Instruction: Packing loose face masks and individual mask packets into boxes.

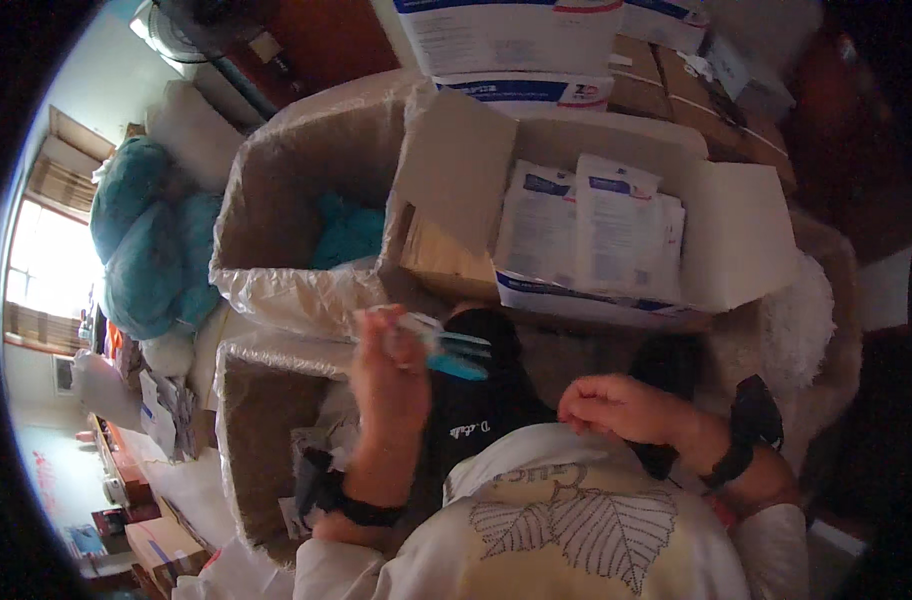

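Observation:
Raised at the left of my lap, my left hand (391,345) is closed around a thin item with teal and clear parts (457,367). Its ends stick out to the right of my fingers, and motion blur hides its exact kind. My right hand (621,405) rests over my lap with the fingers loosely curled together, and nothing shows in them. Beyond both hands stands an open carton (576,298) with its flaps spread, holding several white and blue printed packets (616,215) standing upright.
Left of the carton is a plastic-lined box (306,285) with teal material (348,230) inside. A second lined box (251,440) stands by my left forearm. Teal bundles (141,255) are piled at the far left. White and blue cartons (516,45) are stacked behind.

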A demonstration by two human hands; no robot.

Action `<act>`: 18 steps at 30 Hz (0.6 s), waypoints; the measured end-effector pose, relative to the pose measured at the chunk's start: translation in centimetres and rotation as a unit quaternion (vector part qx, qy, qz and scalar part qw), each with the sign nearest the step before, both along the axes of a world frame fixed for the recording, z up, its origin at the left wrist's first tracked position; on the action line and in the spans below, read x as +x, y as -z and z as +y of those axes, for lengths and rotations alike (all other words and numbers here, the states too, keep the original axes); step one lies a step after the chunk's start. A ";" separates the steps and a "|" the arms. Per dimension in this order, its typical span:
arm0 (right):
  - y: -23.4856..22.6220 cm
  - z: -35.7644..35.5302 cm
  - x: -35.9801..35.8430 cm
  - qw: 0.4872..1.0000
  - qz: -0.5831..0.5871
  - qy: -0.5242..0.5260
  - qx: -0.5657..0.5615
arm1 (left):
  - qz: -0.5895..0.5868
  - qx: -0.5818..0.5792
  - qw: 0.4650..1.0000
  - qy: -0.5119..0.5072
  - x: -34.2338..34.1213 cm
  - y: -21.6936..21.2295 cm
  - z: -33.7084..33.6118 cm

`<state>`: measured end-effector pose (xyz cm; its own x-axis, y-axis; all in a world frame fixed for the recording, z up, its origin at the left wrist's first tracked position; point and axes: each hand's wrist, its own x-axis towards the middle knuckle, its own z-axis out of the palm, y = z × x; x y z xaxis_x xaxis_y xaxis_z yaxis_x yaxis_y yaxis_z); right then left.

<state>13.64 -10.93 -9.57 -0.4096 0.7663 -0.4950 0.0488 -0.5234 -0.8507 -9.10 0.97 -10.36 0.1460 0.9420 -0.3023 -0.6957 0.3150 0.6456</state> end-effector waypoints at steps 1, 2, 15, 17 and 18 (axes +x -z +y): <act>-1.0 0.7 -0.7 0.999 0.039 0.009 -0.013 | 0.016 -0.032 0.999 -0.007 0.9 -0.2 -0.5; -1.9 1.4 -1.4 0.997 0.076 0.017 -0.024 | -0.009 -0.033 0.999 0.011 1.6 -0.2 -0.7; -1.8 5.3 -6.9 0.908 -0.192 0.101 0.359 | -0.130 -0.049 0.983 0.119 5.2 0.1 -3.3; -1.2 5.3 -6.6 0.900 -0.240 0.086 0.354 | -0.103 -0.060 0.986 0.119 5.5 0.2 -3.5; -0.8 5.4 -6.5 0.895 -0.263 0.078 0.351 | -0.080 -0.060 0.988 0.118 5.5 0.4 -3.6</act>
